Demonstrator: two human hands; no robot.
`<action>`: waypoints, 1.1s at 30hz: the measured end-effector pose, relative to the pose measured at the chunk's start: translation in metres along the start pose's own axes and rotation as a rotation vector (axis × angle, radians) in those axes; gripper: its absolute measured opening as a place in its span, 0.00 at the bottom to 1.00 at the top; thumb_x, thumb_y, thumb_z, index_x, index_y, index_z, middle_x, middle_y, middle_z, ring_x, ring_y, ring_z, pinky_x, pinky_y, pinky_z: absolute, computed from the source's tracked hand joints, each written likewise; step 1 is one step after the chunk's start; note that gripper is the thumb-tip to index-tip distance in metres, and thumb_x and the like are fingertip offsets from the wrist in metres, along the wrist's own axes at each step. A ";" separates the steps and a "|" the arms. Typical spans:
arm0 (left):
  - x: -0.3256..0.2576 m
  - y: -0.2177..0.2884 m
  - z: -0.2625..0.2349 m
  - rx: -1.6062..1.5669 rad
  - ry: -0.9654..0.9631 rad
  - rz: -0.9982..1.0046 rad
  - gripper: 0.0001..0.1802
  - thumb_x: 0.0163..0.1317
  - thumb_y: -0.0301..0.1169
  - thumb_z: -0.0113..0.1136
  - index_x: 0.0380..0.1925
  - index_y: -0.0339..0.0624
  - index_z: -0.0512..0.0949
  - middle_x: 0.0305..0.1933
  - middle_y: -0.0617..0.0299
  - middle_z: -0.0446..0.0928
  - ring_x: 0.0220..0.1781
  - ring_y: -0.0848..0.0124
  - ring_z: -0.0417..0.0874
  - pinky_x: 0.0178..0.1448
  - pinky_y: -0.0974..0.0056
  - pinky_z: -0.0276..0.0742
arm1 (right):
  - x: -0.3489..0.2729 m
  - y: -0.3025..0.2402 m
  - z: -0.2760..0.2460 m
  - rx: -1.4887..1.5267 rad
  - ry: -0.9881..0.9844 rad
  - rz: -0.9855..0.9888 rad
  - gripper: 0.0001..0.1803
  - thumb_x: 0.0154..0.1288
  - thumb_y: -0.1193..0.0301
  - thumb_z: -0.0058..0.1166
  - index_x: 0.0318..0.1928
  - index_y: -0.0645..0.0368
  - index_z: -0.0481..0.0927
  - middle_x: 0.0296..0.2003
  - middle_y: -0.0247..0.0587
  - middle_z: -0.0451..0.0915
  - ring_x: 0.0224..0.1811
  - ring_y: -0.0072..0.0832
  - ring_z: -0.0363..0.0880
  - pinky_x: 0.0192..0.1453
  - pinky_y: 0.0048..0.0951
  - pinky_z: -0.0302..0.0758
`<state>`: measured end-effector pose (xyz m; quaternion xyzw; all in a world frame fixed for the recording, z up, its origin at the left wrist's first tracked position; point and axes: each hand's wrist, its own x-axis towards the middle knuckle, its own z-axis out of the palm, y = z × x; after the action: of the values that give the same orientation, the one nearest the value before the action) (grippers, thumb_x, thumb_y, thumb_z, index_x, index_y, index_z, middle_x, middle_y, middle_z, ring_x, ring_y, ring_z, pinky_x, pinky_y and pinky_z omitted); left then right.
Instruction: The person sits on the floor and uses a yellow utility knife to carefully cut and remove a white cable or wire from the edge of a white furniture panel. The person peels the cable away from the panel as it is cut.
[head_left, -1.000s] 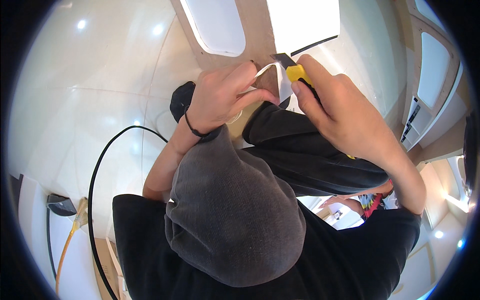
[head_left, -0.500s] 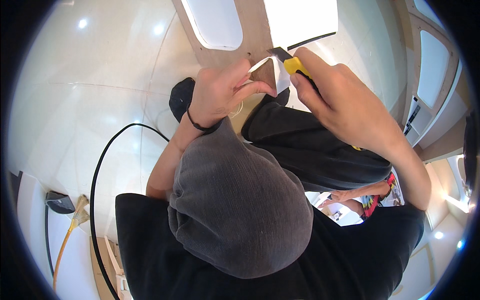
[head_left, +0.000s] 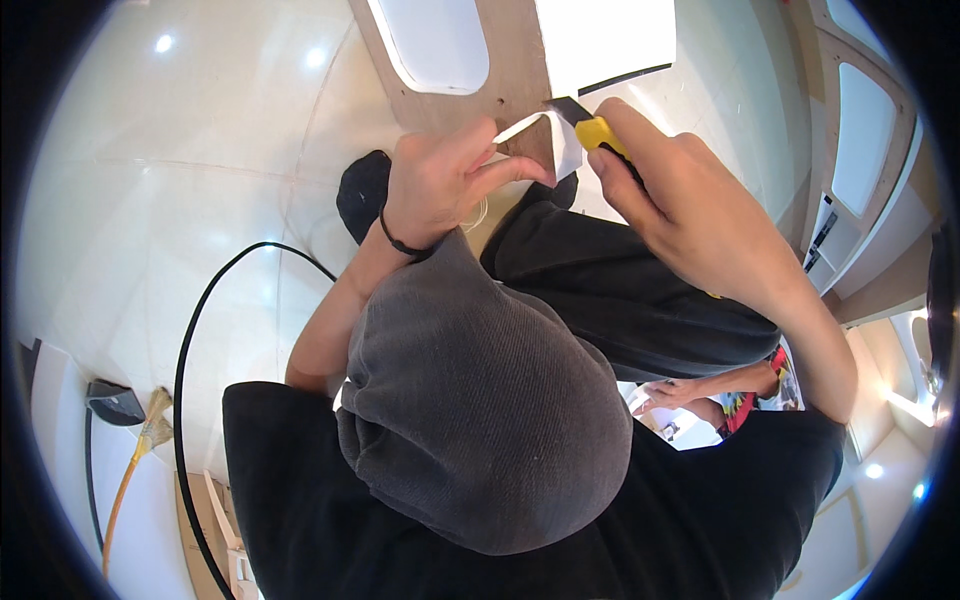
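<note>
You are looking down past your own grey knitted cap (head_left: 480, 400) and black shirt (head_left: 700, 520), which are filling the lower half of the view, and beyond them the pale glossy tiled floor (head_left: 150, 220) is spreading out to your left. Your knees in dark trousers (head_left: 620, 290) are folding up under your hands, and a wooden panel (head_left: 515, 70) with white rounded inserts is lying ahead of you, running toward the top edge. A black cable (head_left: 185, 340) is curving across the floor on your left, and a broom with a yellow handle (head_left: 135, 460) is lying near the lower left rim beside a dark dustpan. Your right hand (head_left: 690, 210) is closing firmly around a yellow and black utility knife (head_left: 598, 135), with the dark blade end pointing up and left toward the panel's edge. Your left hand (head_left: 440, 185), wearing a thin black band at the wrist, is pinching a white strip (head_left: 545, 135) between thumb and fingertips, just beside the blade; the strip is peeling away from the wooden panel and bending back toward you. The knife's tip and the strip are meeting right at the panel, though you cannot tell whether the blade is actually touching the strip. At the lower right, beyond your right arm, another person's arm (head_left: 710, 385) is showing with a bit of colourful patterned cloth.
</note>
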<state>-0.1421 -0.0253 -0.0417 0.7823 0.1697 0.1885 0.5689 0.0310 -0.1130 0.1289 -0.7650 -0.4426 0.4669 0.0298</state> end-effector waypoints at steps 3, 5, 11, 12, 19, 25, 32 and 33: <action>0.001 0.000 0.001 -0.052 0.010 0.012 0.31 0.47 0.40 0.84 0.17 0.42 0.64 0.14 0.63 0.60 0.19 0.75 0.56 0.22 0.67 0.59 | 0.000 -0.002 -0.001 0.026 0.004 0.010 0.12 0.82 0.66 0.46 0.51 0.64 0.70 0.18 0.54 0.73 0.18 0.48 0.73 0.27 0.43 0.64; 0.000 0.001 0.002 -0.042 0.016 0.016 0.27 0.51 0.44 0.80 0.18 0.43 0.69 0.14 0.62 0.65 0.16 0.70 0.66 0.21 0.66 0.62 | 0.001 -0.002 0.000 0.048 -0.009 0.045 0.11 0.81 0.67 0.47 0.50 0.64 0.69 0.18 0.53 0.72 0.18 0.48 0.72 0.27 0.43 0.63; -0.003 0.000 0.006 0.002 0.064 0.064 0.25 0.52 0.44 0.78 0.18 0.43 0.71 0.14 0.61 0.68 0.14 0.67 0.71 0.21 0.65 0.63 | 0.008 0.001 0.007 0.057 0.041 -0.038 0.11 0.81 0.67 0.46 0.50 0.64 0.69 0.17 0.53 0.71 0.18 0.50 0.72 0.27 0.43 0.63; -0.002 0.000 0.006 -0.008 0.069 0.070 0.25 0.52 0.44 0.78 0.18 0.43 0.71 0.14 0.60 0.67 0.14 0.67 0.71 0.21 0.64 0.63 | 0.005 0.001 0.005 0.016 0.028 -0.015 0.11 0.81 0.67 0.46 0.51 0.63 0.69 0.18 0.53 0.71 0.18 0.50 0.71 0.27 0.43 0.63; 0.015 0.016 -0.020 -0.294 -0.187 -0.191 0.21 0.62 0.45 0.73 0.30 0.38 0.77 0.21 0.62 0.72 0.23 0.71 0.74 0.30 0.65 0.67 | -0.023 -0.005 -0.002 0.083 0.152 0.046 0.09 0.80 0.69 0.47 0.53 0.61 0.70 0.18 0.49 0.71 0.17 0.44 0.72 0.26 0.40 0.64; 0.054 0.038 -0.052 -0.365 -0.471 -0.578 0.21 0.73 0.47 0.62 0.40 0.37 0.84 0.27 0.62 0.78 0.32 0.78 0.75 0.39 0.70 0.70 | -0.027 0.005 0.005 0.128 0.210 0.038 0.09 0.80 0.69 0.48 0.54 0.60 0.70 0.18 0.47 0.71 0.18 0.42 0.73 0.27 0.39 0.64; 0.076 0.061 -0.052 -0.199 -0.413 -0.503 0.13 0.69 0.38 0.66 0.38 0.38 0.84 0.28 0.59 0.79 0.32 0.73 0.80 0.38 0.66 0.73 | -0.025 0.010 0.010 0.061 0.260 0.015 0.10 0.80 0.68 0.48 0.53 0.60 0.71 0.21 0.52 0.75 0.23 0.51 0.77 0.30 0.44 0.67; 0.075 0.066 -0.052 -0.074 -0.388 -0.427 0.11 0.68 0.36 0.66 0.38 0.38 0.83 0.28 0.58 0.79 0.31 0.71 0.81 0.38 0.65 0.73 | -0.025 0.011 0.010 0.056 0.283 -0.025 0.10 0.80 0.68 0.48 0.53 0.60 0.71 0.21 0.53 0.76 0.24 0.51 0.77 0.30 0.45 0.68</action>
<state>-0.0990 0.0340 0.0431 0.7290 0.2116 -0.0828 0.6457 0.0271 -0.1411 0.1355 -0.8165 -0.4301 0.3663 0.1190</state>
